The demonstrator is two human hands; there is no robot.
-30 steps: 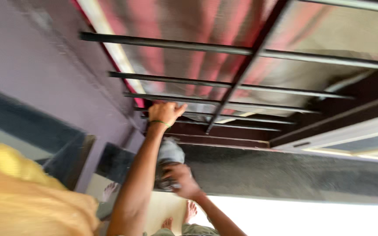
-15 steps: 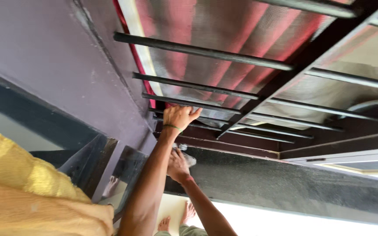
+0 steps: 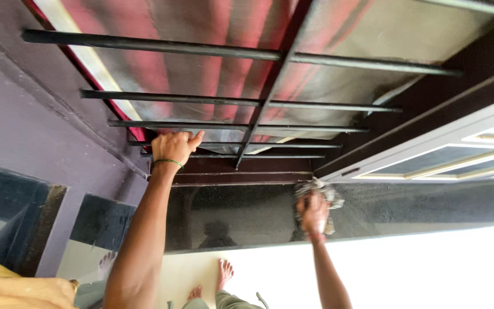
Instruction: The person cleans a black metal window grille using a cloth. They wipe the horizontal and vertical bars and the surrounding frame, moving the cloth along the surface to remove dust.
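Hand on the window grille, rag on the dark stone sill.

The left hand [image 3: 174,146], a green band at its wrist, has its fingers [image 3: 192,139] clenched round a black bar of the window grille [image 3: 258,103]. Right of it and below the grille, the right hand [image 3: 314,213] grasps a crumpled grey rag [image 3: 322,193], pressed flat against the glossy black sill [image 3: 241,212].

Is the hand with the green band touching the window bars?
Touching. In the head view, the left hand grips a black bar of the window bars, fingers curled on it.
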